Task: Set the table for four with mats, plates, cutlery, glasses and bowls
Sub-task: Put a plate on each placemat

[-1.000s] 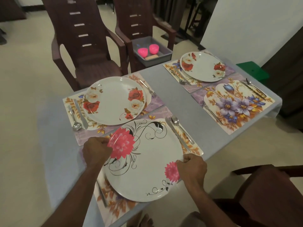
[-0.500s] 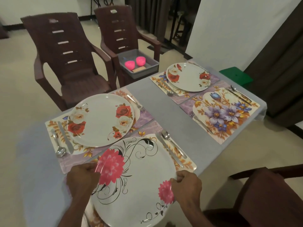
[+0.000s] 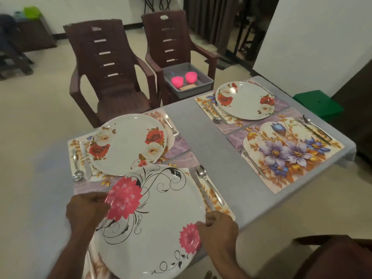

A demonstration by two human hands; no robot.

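The single head-worn camera looks forward and steeply down from the near edge of the table (image 3: 211, 137), close above the nearest plate (image 3: 157, 222), with two chairs (image 3: 112, 77) beyond.

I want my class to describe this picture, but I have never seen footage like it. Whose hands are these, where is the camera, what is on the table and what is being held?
No machine here: a person wears a camera on the head, looking down at their own hands. The left hand and right hand each grip the rim of a big plate with pink flowers, at the nearest place. On the grey table lie four flowered mats with cutlery. Two rose plates sit on the far mats. The purple-flowered mat has no plate. Two pink bowls wait in a grey tray on a chair.
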